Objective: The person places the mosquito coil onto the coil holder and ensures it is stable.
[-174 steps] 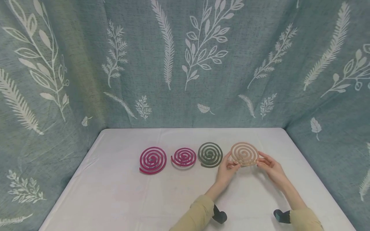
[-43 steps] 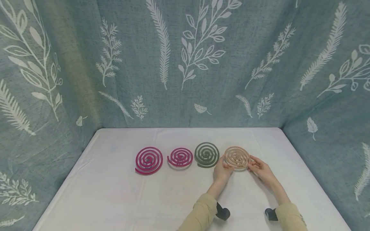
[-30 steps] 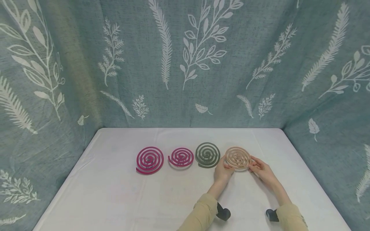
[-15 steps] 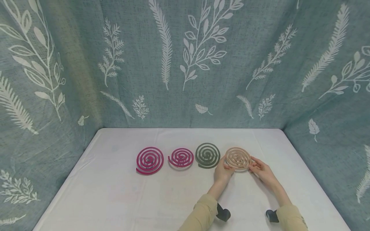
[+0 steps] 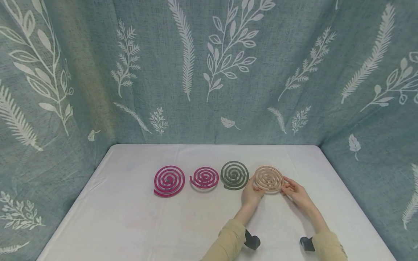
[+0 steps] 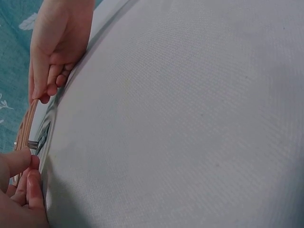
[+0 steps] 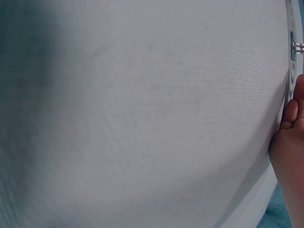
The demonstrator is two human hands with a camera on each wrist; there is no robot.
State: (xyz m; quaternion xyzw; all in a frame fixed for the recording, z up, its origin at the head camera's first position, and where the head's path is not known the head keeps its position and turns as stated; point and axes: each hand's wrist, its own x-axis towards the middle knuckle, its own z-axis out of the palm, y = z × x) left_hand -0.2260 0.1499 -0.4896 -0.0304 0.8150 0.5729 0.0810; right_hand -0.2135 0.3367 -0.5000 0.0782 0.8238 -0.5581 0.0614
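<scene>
In the head view, a beige mosquito coil [image 5: 269, 179] is held between my two hands at the right of the row. My left hand [image 5: 251, 192] pinches its left edge between thumb and fingers. On the opposite edge, my right hand [image 5: 296, 193] pinches the rim. The left wrist view shows the coil [image 6: 27, 124] edge-on, slightly above the table, with a small metal stand [image 6: 33, 144] at its underside. That stand [image 7: 297, 48] also shows at the border of the right wrist view. Whether the coil is fixed on it I cannot tell.
A green mosquito coil [image 5: 234, 175] lies just left of my left hand. Farther left are a magenta coil [image 5: 204, 177], raised with a shadow below, and another magenta coil [image 5: 169, 181]. All are on a white-covered table [image 5: 130, 224] before a leaf-patterned curtain [image 5: 196, 123].
Compared with several seconds ago, the beige coil sits lower and nearer the table, and both hands have come down with it. Over the last second, nothing visibly moves.
</scene>
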